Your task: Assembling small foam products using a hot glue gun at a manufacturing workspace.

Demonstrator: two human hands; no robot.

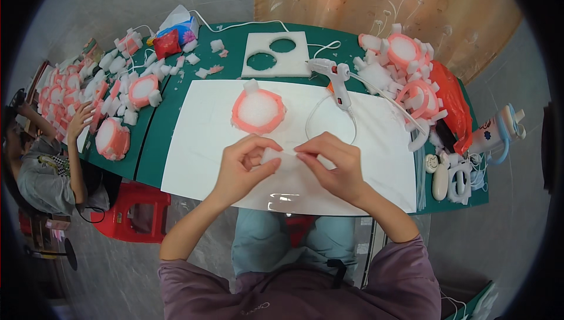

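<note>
On green table [235, 55], white sheet [200, 143] (hands [244, 167], foam piece [271, 155] above); grey floor [117, 279].

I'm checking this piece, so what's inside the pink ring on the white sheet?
A round white pad fills the pink ring, with a small white block at the far edge. Whatever lies directly underneath is covered and can't be seen.

The left hand [245, 164] partly covers the small white piece [285, 160] it grips. By the right edge of the worktop [170, 108], a red bag [451, 94] partly hides a black item [445, 136], its kind unclear.
</note>
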